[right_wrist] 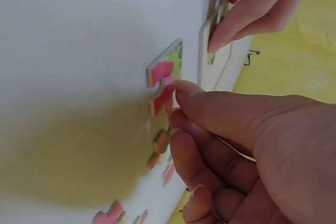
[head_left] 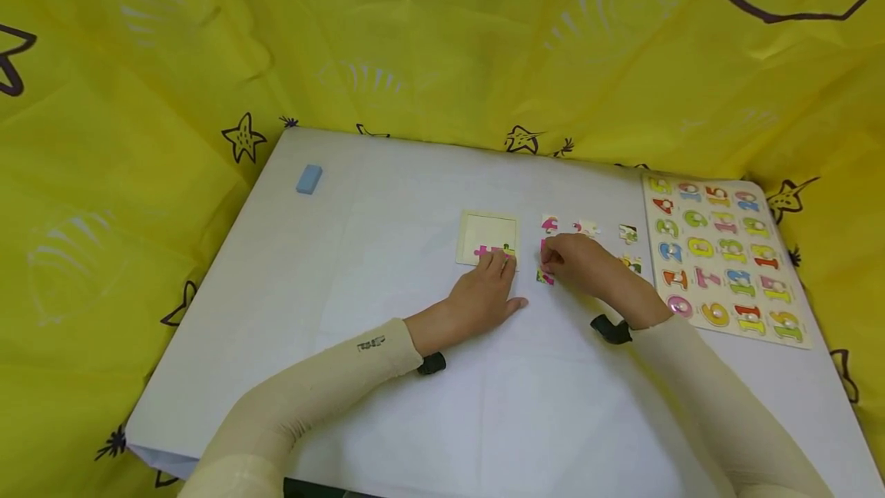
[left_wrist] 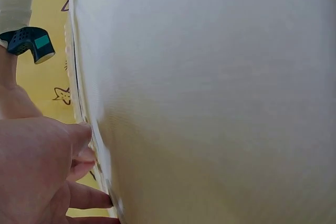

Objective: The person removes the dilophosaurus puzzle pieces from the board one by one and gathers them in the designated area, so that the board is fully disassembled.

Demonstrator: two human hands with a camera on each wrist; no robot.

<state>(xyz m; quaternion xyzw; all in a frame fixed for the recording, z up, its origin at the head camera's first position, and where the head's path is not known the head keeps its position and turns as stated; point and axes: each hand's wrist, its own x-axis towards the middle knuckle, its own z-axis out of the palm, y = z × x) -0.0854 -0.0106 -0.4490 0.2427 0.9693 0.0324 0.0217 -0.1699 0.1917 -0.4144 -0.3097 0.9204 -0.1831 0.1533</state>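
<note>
My left hand (head_left: 484, 294) rests on the lower edge of a small square puzzle tray (head_left: 462, 237), its fingers fairly straight and the thumb out to the side. Beneath those fingertips, pink and green puzzle pieces (head_left: 482, 250) lie in the tray, partly covered. Just right of the tray, my right hand (head_left: 577, 258) pinches a pink puzzle piece (right_wrist: 161, 101) between thumb and curled forefinger, low over the table. Beside it lies a pink and green piece (right_wrist: 165, 66). Some of the pinched piece is hidden by the fingers.
More loose pieces lie around the right hand, among them a pink one (head_left: 549, 224) and a green one (head_left: 628, 234). A number board (head_left: 726, 252) covers the table's right side. A blue block (head_left: 309, 179) sits far left. Yellow cloth (head_left: 415, 60) hangs behind the white table (head_left: 387, 214).
</note>
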